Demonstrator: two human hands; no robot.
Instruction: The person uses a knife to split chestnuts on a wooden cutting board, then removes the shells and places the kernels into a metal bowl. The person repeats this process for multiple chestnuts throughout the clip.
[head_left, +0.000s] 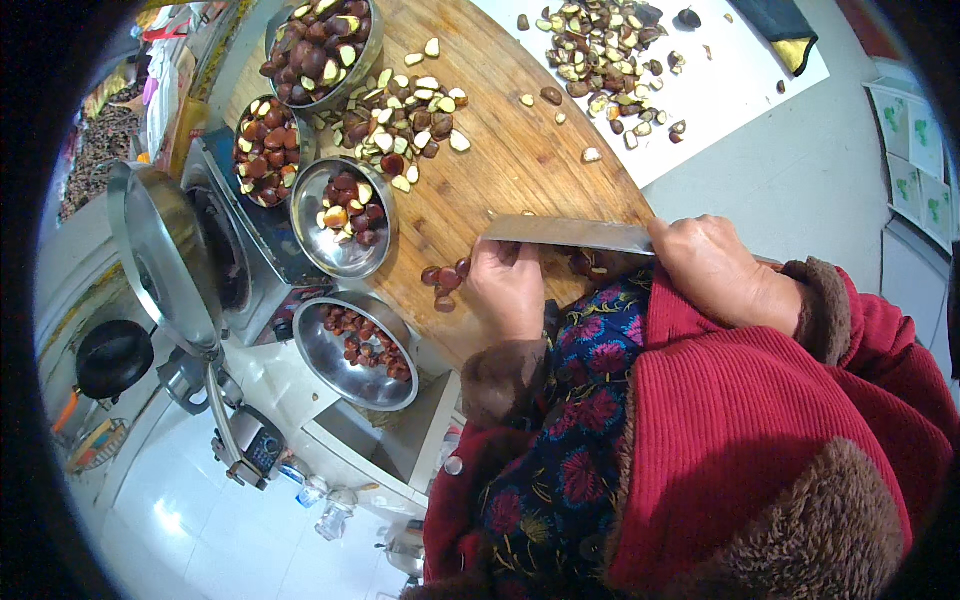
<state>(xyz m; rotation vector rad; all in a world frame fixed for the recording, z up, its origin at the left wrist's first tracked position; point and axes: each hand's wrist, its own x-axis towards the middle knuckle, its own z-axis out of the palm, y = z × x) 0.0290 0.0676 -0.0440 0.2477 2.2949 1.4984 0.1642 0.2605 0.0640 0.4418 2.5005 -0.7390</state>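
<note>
My right hand is closed round the handle of a kitchen knife with a broad blade. The blade lies across the near edge of the round wooden board and points left. Under its far end, my left hand pinches a small dark brown chestnut, mostly hidden by the fingers and blade. A few whole chestnuts lie left of that hand. Farther back is a heap of cut chestnuts with pale yellow faces. Several more lie partly hidden behind the knife, near my clothing.
Metal bowls of chestnuts stand along the left: a full one, a smaller one, a part-filled one, and a lower one. A white sheet at back right bears cut pieces. A pan lid stands by the stove.
</note>
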